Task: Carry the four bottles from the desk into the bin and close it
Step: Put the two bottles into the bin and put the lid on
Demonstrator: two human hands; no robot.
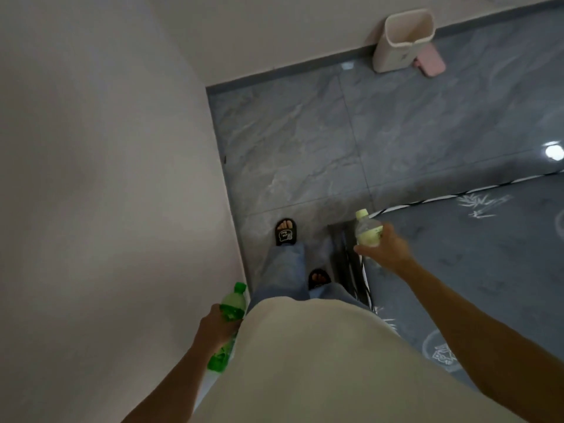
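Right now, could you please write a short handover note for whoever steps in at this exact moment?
Left hand: closed around the green bottle, held low beside the body.
Right hand: closed around the pale yellow-capped bottle, held out in front.
Bin: standing against the far wall, lid open, pink pedal at its base; its inside cannot be seen from here.
Done: two bottles picked up and under way across the tiled floor.
Left: drop these two in; the other two bottles and the desk are out of view, so check them, then close the bin.
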